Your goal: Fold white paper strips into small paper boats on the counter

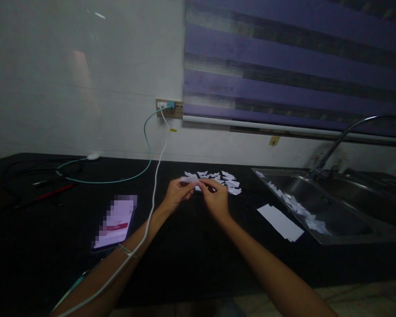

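My left hand (177,191) and my right hand (215,197) meet over the black counter (198,246), both pinching a small folded white paper piece (190,180) between thumbs and fingers. Just behind the hands lies a cluster of several small folded white paper pieces (222,179). A flat stack of white paper sheets (280,222) rests on the counter to the right of my right hand.
A lit phone (115,222) lies left of my left arm, with a white cable (158,163) crossing my forearm to a wall socket (169,107). A teal cable (119,179) loops left. A steel sink (330,207) with paper scraps and a faucet (353,132) sits right.
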A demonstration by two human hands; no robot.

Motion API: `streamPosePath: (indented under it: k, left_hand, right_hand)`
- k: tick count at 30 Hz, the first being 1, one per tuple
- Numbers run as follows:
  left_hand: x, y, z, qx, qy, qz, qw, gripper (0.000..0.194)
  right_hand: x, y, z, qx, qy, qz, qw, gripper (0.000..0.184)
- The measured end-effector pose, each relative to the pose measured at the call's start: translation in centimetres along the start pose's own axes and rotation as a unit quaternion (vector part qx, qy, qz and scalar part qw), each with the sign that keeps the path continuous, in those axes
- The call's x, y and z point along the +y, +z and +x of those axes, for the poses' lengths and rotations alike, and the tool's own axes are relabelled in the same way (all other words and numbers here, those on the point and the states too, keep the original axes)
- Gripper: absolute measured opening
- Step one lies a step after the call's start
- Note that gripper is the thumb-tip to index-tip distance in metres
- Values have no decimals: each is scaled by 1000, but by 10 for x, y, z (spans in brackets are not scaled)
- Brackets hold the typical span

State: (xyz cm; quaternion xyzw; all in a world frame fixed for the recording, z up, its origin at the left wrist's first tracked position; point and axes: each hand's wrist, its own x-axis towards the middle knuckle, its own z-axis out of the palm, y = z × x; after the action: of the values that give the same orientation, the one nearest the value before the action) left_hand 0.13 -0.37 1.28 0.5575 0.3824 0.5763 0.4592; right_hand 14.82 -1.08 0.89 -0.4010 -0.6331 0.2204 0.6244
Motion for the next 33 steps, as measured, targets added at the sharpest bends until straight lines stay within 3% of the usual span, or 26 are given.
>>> streamPosePath:
  k: [8,15,22,29,33]
  left_hand:
    - [-2,4,1,23,3,-17,1000,40]
    - [-7,3,1,-17,-20,-78,997,41]
    - [-1,9,0,-5,-4,-103,995,44]
    - [-7,0,8,39,52,-8,998,49]
    - [-13,1,8,-11,50,61,997,48]
  right_hand:
    - [3,0,3,-73,3,-13,997,18]
    - [8,5,3,-143,54,109,982,19]
    - [6,2,3,-33,18,-6,999,17]
    - [3,-1,2,-111,37,38,992,21]
    - [8,-5,12,-96,103,105,984,21]
